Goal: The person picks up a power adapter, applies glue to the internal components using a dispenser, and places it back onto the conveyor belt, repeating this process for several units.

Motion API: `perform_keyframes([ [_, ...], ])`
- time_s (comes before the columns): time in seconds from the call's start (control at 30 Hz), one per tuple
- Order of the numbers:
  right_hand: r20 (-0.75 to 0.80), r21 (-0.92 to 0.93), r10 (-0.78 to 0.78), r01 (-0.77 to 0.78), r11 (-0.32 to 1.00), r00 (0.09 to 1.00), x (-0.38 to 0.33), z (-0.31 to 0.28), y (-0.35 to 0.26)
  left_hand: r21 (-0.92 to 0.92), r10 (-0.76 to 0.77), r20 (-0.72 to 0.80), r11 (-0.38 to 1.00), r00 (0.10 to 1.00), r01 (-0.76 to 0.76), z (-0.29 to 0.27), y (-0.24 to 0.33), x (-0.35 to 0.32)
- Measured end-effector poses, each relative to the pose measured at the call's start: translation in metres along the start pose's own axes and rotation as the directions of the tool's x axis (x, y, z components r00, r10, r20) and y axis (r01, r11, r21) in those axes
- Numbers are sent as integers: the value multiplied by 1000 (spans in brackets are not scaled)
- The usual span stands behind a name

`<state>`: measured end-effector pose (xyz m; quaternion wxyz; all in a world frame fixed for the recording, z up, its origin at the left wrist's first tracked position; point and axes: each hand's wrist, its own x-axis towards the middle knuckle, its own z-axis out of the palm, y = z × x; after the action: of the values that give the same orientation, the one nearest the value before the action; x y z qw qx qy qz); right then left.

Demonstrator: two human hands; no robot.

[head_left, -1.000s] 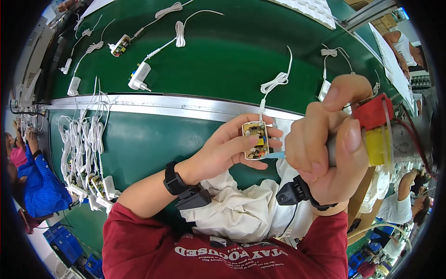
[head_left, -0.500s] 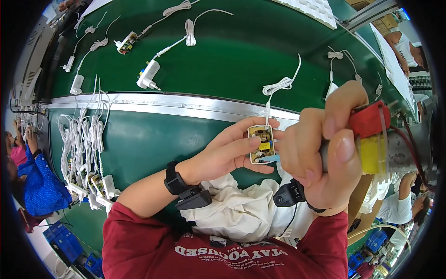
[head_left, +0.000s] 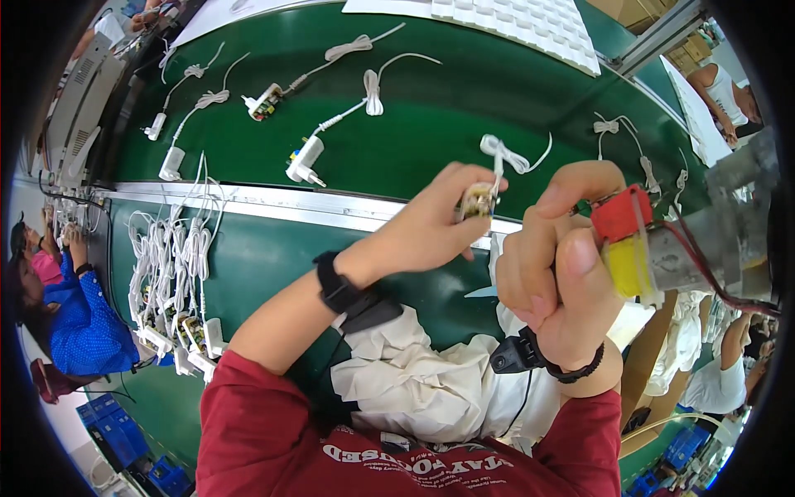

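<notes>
My left hand is closed around an open-cased power adapter. Its circuit board shows, slightly blurred, and a white cable rises from its top in a tied bundle over the green surface. Wrapped in my right hand is a tube-like grey tool with a yellow band, a red block and dark wires. A pale blue pointed tip sticks out left of my right fingers, pointing left and apart from the adapter.
Several white adapters with bundled cables lie at the left. More lie on the green belt beyond the metal rail. White cloth covers my lap. A white tray lies at the far side; other people work left and right.
My left hand has lifted the adapter away from the pale blue tip, toward the rail. My right hand keeps its grip on the tool. The whole view has shifted slightly.
</notes>
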<state>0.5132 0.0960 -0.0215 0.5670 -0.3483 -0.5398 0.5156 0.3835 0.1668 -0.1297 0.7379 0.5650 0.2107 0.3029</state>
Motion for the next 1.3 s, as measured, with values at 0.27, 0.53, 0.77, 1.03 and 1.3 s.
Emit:
perform_keyframes([
  [0.27,-86,42,-5,8,999,996,-3,3,-3,961,358,-147,274,922,47,-10,20,26],
  [0.53,-61,7,-57,57,998,997,2,-4,1,821,395,-359,-297,846,488,-82,58,-47],
  [0.77,-126,35,-15,20,999,992,4,1,2,208,-107,-654,926,749,314,-32,35,-45],
  [1.03,-235,21,13,-8,1000,972,10,-2,3,-310,-419,-123,877,899,367,26,6,-60],
  [1.3,-233,56,13,0,998,972,15,-2,5,-388,-273,98,875,957,290,40,-1,-64],
])
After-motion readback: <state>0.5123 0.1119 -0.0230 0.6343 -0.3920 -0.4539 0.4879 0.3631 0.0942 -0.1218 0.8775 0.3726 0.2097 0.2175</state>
